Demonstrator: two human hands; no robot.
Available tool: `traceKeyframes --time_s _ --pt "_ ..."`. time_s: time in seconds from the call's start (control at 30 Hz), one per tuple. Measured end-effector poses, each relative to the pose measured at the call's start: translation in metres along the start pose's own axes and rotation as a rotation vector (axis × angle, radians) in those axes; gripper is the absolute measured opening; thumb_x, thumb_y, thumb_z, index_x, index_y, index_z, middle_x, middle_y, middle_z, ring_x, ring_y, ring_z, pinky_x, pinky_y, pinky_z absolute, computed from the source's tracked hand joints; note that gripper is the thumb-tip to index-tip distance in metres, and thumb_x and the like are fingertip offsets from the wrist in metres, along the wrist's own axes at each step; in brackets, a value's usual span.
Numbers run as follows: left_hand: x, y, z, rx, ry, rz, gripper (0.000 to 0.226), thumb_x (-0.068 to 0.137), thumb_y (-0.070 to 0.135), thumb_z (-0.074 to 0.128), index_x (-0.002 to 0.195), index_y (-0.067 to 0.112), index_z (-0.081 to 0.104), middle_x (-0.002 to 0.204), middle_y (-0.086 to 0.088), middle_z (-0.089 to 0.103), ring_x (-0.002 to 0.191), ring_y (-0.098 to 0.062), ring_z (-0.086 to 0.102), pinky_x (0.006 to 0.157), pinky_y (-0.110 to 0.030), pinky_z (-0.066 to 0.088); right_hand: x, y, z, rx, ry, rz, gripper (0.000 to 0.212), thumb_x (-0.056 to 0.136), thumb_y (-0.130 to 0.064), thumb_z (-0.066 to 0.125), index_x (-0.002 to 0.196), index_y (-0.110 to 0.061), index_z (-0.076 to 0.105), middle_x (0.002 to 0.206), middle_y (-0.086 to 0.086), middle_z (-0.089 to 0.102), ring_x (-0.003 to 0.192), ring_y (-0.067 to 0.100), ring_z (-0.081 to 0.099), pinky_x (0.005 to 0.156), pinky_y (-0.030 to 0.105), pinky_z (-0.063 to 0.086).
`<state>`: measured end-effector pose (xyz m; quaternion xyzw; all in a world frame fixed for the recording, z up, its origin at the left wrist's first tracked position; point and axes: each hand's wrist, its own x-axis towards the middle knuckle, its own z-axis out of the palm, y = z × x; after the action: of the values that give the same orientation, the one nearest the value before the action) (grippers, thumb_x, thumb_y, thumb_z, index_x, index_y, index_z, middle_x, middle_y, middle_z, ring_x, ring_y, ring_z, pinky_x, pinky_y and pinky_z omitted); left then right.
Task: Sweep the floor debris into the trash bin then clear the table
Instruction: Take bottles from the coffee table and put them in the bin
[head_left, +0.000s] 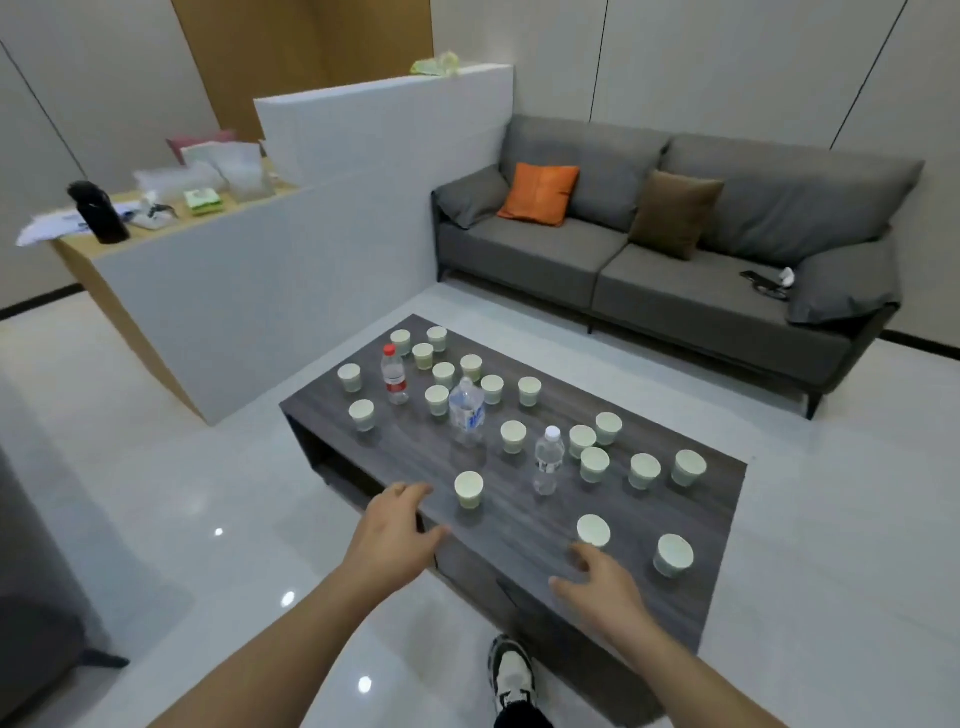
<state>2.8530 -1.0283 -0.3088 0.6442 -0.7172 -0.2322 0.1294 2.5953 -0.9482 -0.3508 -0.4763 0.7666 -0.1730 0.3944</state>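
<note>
Nearest, a black-and-white sneaker (511, 675) stands on the glossy pale floor (171, 499) at the near edge of the dark wood-grain table (691, 582). Both bare forearms reach forward over that edge. The left hand (392, 535) hovers at the table's near-left side, its fingers (410, 491) loosely spread and holding nothing, just short of a pale paper cup (469, 489). The right hand (602, 579) hangs over the tabletop, its fingers (582, 553) also relaxed and apart, empty, just below another paper cup (593, 530); a third cup (673, 555) stands near it to the right.

Farther along, many more of the same cups stand upright and scattered across the table, mixed with three clear plastic bottles: a white-capped bottle (548, 460) near the middle, a blue-labelled bottle (467, 410) behind it, and a red-capped bottle (394, 374) toward the far-left end.

Beyond the table, a grey sofa (675, 280) stands along the wall with an orange cushion (538, 193) and a brown cushion (673, 213) on it, and small dark items lie on its right seat. To the left, a white counter (249, 291) carries a dark flask (98, 213), papers and packets.
</note>
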Motion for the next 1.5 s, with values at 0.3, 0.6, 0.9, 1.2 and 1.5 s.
traceKeyframes --time_s 0.3,0.6,0.9,1.2,1.5 --pt "0.183 -0.008 0.025 0.127 -0.188 -0.159 0.067 0.085 0.053 0.063 0.143 0.026 0.045 0.147 0.003 0.045 0.134 -0.018 0.041 0.107 -0.033 0.037 0.217 -0.044 -0.027 0.099 -0.073 0.145 0.057 0.081 -0.037 0.073 0.133 -0.021 0.058 0.121 0.005 0.067 0.11 0.025 0.063 0.085 0.03 0.05" --pt "0.318 -0.008 0.053 0.13 -0.291 -0.206 0.064 0.085 0.042 0.067 0.142 0.022 0.048 0.143 -0.003 0.048 0.129 -0.022 0.046 0.103 -0.032 0.038 0.353 -0.05 -0.008 0.028 0.022 0.316 0.072 0.082 -0.036 0.073 0.145 -0.022 0.041 0.142 0.014 0.041 0.123 0.038 0.047 0.101 0.039 0.041" --pt "0.414 -0.024 0.082 0.101 -0.334 -0.129 0.071 0.08 0.037 0.073 0.142 0.02 0.043 0.14 -0.011 0.044 0.127 -0.03 0.043 0.103 -0.037 0.037 0.382 -0.039 0.024 -0.067 0.147 0.32 0.031 0.089 -0.02 0.067 0.119 -0.028 0.069 0.131 0.002 0.051 0.108 0.031 0.046 0.086 0.03 0.039" --pt "0.529 -0.052 0.125 0.143 -0.58 0.247 0.091 0.062 0.026 0.087 0.141 0.015 0.043 0.142 -0.009 0.041 0.123 -0.033 0.045 0.1 -0.039 0.039 0.348 -0.083 0.058 0.064 0.399 0.601 0.03 0.079 -0.013 0.074 0.109 -0.018 0.076 0.111 0.013 0.065 0.102 0.035 0.06 0.089 0.037 0.048" --pt "0.548 -0.041 0.098 0.115 -0.667 0.472 0.081 0.055 0.04 0.085 0.129 0.026 0.056 0.125 -0.006 0.056 0.115 -0.031 0.051 0.086 -0.034 0.042 0.304 -0.135 0.063 0.142 0.666 0.756 0.039 0.077 -0.011 0.069 0.116 -0.015 0.072 0.112 0.008 0.068 0.102 0.028 0.062 0.088 0.033 0.049"
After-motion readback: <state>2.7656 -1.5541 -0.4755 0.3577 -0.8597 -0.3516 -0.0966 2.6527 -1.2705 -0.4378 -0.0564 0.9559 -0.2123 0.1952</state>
